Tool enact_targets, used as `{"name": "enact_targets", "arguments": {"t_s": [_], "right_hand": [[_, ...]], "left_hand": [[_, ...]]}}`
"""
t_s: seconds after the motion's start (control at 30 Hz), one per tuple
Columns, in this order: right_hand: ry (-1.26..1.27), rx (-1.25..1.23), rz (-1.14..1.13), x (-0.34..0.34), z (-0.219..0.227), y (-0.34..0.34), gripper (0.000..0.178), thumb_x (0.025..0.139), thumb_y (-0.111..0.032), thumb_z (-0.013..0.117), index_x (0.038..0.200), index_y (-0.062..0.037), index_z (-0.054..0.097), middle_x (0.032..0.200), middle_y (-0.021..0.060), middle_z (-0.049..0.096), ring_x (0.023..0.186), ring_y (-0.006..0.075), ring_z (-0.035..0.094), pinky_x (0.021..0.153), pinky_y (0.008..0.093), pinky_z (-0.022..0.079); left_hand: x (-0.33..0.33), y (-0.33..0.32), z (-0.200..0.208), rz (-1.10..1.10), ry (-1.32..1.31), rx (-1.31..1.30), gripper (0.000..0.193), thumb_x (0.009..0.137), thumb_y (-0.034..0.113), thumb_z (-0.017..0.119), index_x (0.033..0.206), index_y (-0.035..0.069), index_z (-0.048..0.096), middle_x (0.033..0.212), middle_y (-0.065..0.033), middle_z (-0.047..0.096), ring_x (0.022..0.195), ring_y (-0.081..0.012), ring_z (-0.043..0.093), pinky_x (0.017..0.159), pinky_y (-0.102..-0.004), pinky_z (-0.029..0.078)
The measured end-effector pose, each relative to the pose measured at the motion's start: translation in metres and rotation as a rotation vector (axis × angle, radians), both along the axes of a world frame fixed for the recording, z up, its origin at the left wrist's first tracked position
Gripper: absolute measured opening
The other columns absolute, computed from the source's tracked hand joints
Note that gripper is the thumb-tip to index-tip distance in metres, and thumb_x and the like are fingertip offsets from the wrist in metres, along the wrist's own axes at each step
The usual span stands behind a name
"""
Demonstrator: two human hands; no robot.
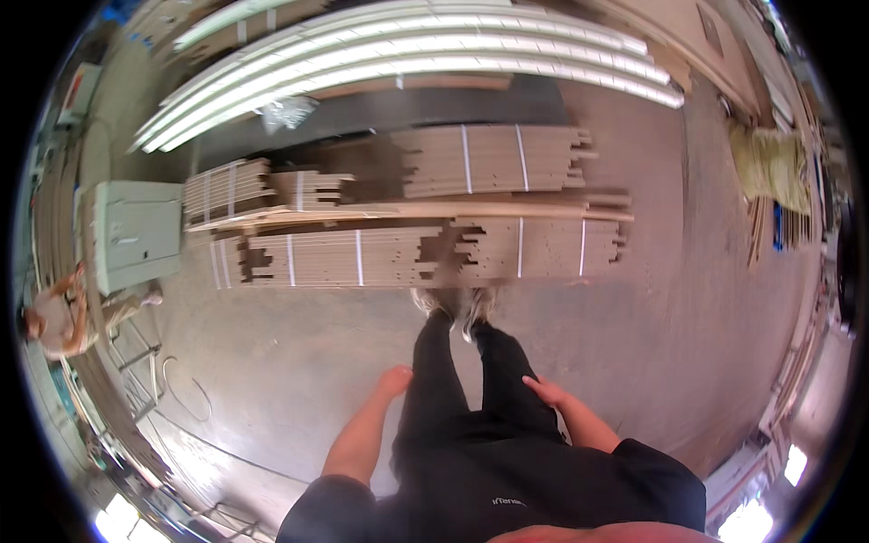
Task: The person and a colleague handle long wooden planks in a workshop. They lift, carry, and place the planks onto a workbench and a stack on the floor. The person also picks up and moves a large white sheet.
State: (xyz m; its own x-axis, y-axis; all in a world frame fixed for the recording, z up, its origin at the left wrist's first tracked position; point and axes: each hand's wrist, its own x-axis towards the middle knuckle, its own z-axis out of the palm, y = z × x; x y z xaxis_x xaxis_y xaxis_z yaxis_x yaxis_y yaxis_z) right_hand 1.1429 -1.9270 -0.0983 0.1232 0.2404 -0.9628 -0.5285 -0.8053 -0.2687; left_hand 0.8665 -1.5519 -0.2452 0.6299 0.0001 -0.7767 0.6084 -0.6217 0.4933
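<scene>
Bundles of brown strips (326, 258) are lying in rows on the ground just beyond the person's shoes (478, 312), white straps (520, 249) presumably keeping their staggered lengths together. A pale plank (407, 215) is running between the rows, perhaps separating them. The left hand (396, 380) is hanging beside the thigh, loosely curling; I cannot tell how far its fingers are opening. The right hand (543, 390) is resting against the trousers (510, 366), fingers partly spreading, gripping nothing that I'm seeing.
</scene>
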Motion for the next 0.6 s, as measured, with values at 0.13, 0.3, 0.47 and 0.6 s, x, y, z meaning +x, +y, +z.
{"name": "enact_targets", "arguments": {"t_s": [0.13, 0.3, 0.47, 0.6], "right_hand": [[0.266, -0.051, 0.358, 0.015, 0.054, 0.018, 0.075, 0.093, -0.064, 0.06, 0.139, -0.0053, 0.058, 0.133, 0.0138, 0.064, 0.123, 0.0264, 0.059, 0.1, 0.0404, 0.05], [0.0, 0.042, 0.774, 0.035, -0.011, 0.029, 0.051, 0.092, -0.053, 0.063, 0.115, -0.009, 0.074, 0.11, 0.0092, 0.074, 0.095, 0.0213, 0.071, 0.083, 0.039, 0.058], [-0.29, 0.279, 1.069, 0.036, -0.008, 0.087, 0.032, 0.09, -0.035, 0.065, 0.098, -0.0057, 0.077, 0.093, 0.0052, 0.077, 0.078, 0.0179, 0.074, 0.07, 0.0321, 0.059], [-0.167, 0.286, 0.564, -0.017, 0.065, 0.145, 0.022, 0.089, -0.022, 0.061, 0.085, -0.0046, 0.074, 0.077, 0.0051, 0.071, 0.073, 0.0174, 0.072, 0.061, 0.0328, 0.056]], "left_hand": [[-0.068, -0.043, 0.117, 0.484, -0.072, -0.001, 0.038, 0.094, 0.039, 0.05, 0.104, 0.006, 0.067, 0.102, -0.0158, 0.071, 0.089, -0.034, 0.068, 0.077, -0.0465, 0.053], [-0.149, -0.07, 0.17, 0.973, -0.217, -0.103, 0.032, 0.094, 0.032, 0.056, 0.113, 0.009, 0.069, 0.105, -0.0109, 0.073, 0.086, -0.0291, 0.07, 0.074, -0.0414, 0.054], [-0.209, -0.102, 0.212, 1.186, -0.012, -0.031, 0.025, 0.092, 0.023, 0.058, 0.109, 0.009, 0.07, 0.102, -0.0134, 0.073, 0.09, -0.0314, 0.07, 0.076, -0.0428, 0.056], [-0.323, -0.142, 0.151, 0.484, -0.036, 0.337, 0.02, 0.09, 0.017, 0.058, 0.097, 0.005, 0.072, 0.098, -0.0146, 0.074, 0.096, -0.0307, 0.072, 0.08, -0.046, 0.059]]}}
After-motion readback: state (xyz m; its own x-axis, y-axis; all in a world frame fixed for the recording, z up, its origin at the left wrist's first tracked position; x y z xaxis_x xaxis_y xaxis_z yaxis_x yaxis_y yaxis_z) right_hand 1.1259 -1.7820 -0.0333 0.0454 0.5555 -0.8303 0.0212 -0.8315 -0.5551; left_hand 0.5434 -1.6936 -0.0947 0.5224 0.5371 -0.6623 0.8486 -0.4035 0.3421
